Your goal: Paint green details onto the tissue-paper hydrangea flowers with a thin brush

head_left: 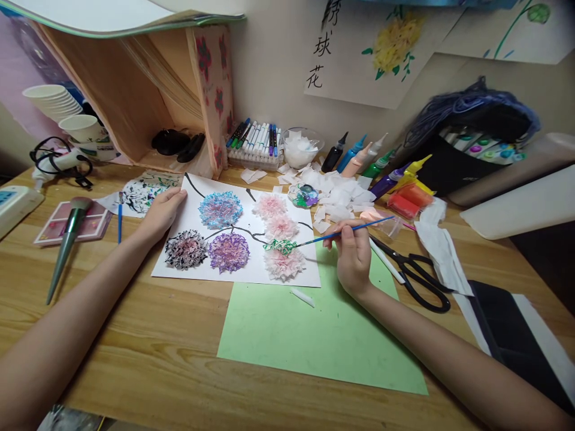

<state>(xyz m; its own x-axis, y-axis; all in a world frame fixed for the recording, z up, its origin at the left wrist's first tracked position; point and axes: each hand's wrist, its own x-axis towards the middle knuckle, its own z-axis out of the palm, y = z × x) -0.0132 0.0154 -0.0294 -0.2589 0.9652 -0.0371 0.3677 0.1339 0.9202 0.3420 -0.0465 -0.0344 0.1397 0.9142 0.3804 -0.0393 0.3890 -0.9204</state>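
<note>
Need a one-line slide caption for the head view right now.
Right hand paints a green leaf with a thin blue brush while the left hand steadies the flower picture.

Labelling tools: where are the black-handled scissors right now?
In the head view, the black-handled scissors lie on the wooden table, just right of the right hand and the green paper sheet.

The tabletop point(148, 353) is varnished wood with a soft sheen and visible grain. On it lie matt white paper point(251, 272) carrying crinkled, rough tissue flowers point(220, 209) and a smooth matt green sheet point(314, 335). Near its right edge, the scissors point(415, 272) have glossy black handles, probably plastic.
</note>
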